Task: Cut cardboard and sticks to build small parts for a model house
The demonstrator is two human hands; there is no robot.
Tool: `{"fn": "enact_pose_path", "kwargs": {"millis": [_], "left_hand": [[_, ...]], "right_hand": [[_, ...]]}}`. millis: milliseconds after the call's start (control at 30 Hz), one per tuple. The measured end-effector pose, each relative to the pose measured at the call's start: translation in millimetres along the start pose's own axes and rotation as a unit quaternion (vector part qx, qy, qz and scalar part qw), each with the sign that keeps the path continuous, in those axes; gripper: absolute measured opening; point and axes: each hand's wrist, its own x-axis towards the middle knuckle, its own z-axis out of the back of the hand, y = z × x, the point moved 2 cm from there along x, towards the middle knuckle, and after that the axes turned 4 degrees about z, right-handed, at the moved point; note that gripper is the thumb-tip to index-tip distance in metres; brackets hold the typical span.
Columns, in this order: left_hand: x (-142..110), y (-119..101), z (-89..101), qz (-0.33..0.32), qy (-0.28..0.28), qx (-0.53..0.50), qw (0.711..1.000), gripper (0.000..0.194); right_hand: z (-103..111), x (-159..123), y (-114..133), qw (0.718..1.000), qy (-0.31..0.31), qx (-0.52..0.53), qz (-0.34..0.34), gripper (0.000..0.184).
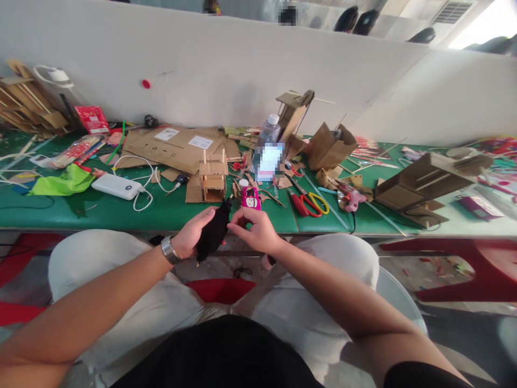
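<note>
My left hand (193, 231) is wrapped around a black, cloth-like bundle (214, 233), which is held tilted above my lap at the table's front edge. The bundle narrows to a thin tip at its top, and a small pale end pokes out at the bottom. Beside it, my right hand (255, 228) has thumb and forefinger pinched together close to the bundle's right side. Whatever lies between those fingertips is too small to make out. Just beyond the hands are a pink bottle (251, 199) with a white cap and a small cardboard-and-stick structure (214, 180).
On the green table (262, 220), red-handled scissors (301, 206), a pink glue gun (353, 198) and a large cardboard model (428, 186) lie to the right. A white power bank (116, 186) with cables is at left. A lit phone (270, 161) leans against a clear bottle (271, 129).
</note>
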Motion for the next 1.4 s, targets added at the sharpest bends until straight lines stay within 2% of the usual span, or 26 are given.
{"fn": "enact_pose_path", "kwargs": {"millis": [167, 367, 467, 533, 600, 700, 733, 800, 900, 1000, 1133, 1233, 1300, 1400], "left_hand": [[0, 2, 3.2, -0.006, -0.007, -0.007, 1.000, 0.044], [-1, -2, 2.3, -0.013, 0.020, 0.051, 0.998, 0.058], [0, -3, 1.9, -0.026, 0.004, 0.080, 0.996, 0.065], [1, -2, 3.0, -0.067, -0.028, 0.127, 0.989, 0.064], [2, -3, 4.7, -0.153, -0.085, 0.228, 0.958, 0.061], [1, -3, 6.0, -0.280, -0.164, 0.410, 0.852, 0.064], [0, -2, 6.4, -0.300, -0.174, 0.451, 0.823, 0.065], [1, 2, 7.8, -0.316, -0.167, 0.492, 0.794, 0.067], [5, 9, 9.9, -0.331, -0.129, 0.502, 0.789, 0.085], [10, 17, 10.1, -0.335, -0.089, 0.516, 0.783, 0.107], [12, 19, 7.4, -0.359, -0.066, 0.502, 0.784, 0.120], [11, 17, 6.4, -0.387, -0.064, 0.483, 0.783, 0.116], [12, 18, 8.3, -0.393, -0.067, 0.474, 0.785, 0.110], [18, 21, 12.1, -0.410, -0.046, 0.469, 0.781, 0.112]], "right_hand": [[4, 1, 1, 0.999, -0.016, 0.038, 0.011, 0.024], [6, 5, -4, 0.985, -0.045, 0.157, -0.054, 0.038], [6, 7, -5, 0.975, -0.043, 0.206, -0.068, 0.042], [6, 7, -6, 0.973, -0.033, 0.217, -0.066, 0.043], [5, 6, -6, 0.974, -0.033, 0.216, -0.053, 0.044], [6, 4, -5, 0.984, -0.041, 0.172, -0.029, 0.043], [6, 4, -5, 0.989, -0.031, 0.144, -0.031, 0.044], [6, 4, -5, 0.996, 0.023, 0.075, -0.050, 0.050], [4, 4, -8, 0.991, 0.107, -0.025, -0.081, 0.058], [1, 3, -12, 0.989, 0.103, -0.072, -0.082, 0.056], [0, 4, -15, 0.995, 0.088, -0.020, -0.042, 0.035], [1, 5, -15, 0.995, 0.071, 0.055, -0.043, 0.021], [0, 5, -14, 0.991, 0.087, 0.090, -0.042, 0.029], [-5, 4, -12, 0.992, 0.101, 0.066, -0.020, 0.060]]}}
